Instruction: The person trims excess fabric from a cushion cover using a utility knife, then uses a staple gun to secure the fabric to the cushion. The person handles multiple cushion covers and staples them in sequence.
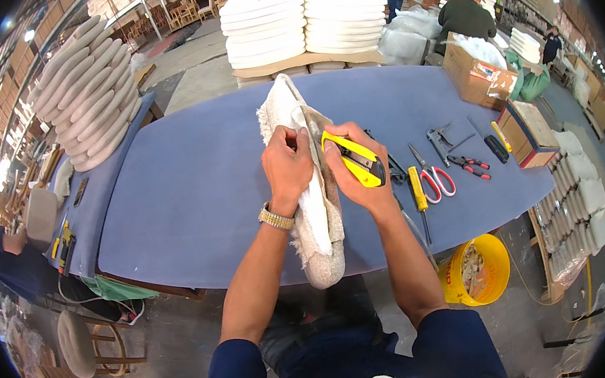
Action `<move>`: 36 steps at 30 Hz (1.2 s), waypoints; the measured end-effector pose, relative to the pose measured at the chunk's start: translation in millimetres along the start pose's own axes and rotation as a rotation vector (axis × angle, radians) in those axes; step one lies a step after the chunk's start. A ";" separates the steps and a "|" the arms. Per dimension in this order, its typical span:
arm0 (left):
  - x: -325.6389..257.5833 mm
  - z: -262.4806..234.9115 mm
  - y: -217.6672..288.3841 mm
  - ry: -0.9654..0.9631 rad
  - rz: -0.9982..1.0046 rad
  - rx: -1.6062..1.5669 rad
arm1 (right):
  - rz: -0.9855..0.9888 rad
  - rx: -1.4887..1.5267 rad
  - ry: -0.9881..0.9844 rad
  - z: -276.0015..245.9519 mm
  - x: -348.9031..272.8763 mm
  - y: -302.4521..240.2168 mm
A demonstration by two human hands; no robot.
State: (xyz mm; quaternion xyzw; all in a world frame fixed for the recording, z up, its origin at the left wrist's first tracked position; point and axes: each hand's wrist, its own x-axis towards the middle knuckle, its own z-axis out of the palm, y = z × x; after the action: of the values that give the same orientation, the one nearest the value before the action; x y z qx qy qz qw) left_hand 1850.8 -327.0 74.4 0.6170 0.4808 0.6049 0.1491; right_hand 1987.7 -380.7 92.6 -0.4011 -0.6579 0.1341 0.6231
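An upholstered seat cushion [325, 263] stands on its narrow side near the front of the blue table, its beige fabric frayed along the edge and white lining showing. My left hand [288, 163] is closed at the upper middle of the cushion, thumb and fingers pinching the fabric. Wrapped round a yellow utility knife [354, 158], my right hand [367, 180] is close against the cushion's right side. The knife's front end points at the fabric beside my left fingers. Whether its blade is out, and whether it touches the fabric, I cannot tell.
On the blue table [188, 184], right of my hands, lie scissors [437, 178], a yellow-handled screwdriver [418, 193], pliers [473, 167] and a staple gun [395, 171]. Cardboard boxes [475, 76] stand farther right. A yellow bucket [497, 273] sits below. Cushion stacks [86, 99] and other people surround the table.
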 end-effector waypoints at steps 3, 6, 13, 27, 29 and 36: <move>-0.7 3.4 0.1 0.012 -0.014 -0.048 | 0.049 0.089 0.022 2.1 -3.1 5.7; -3.6 4.0 -0.2 0.009 -0.050 -0.073 | 0.106 0.114 0.075 7.2 -11.8 9.4; -3.9 2.6 -4.1 0.023 -0.038 -0.133 | 0.194 0.159 0.034 7.2 -9.2 8.6; -5.0 -0.1 -1.9 0.041 -0.055 -0.135 | -0.071 -0.022 0.011 7.8 -5.0 -1.7; -5.1 1.4 -0.4 0.050 -0.057 -0.147 | -0.073 -0.031 -0.022 4.2 -5.6 -0.3; -10.8 9.3 2.8 0.109 -0.065 -0.203 | 0.232 0.103 -0.011 -4.4 -22.9 -11.5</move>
State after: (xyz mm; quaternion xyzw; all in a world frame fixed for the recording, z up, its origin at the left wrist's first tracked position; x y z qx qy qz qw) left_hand 1862.3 -333.1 67.9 0.5493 0.4441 0.6779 0.2039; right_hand 1985.4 -405.5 84.9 -0.4412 -0.6027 0.2410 0.6198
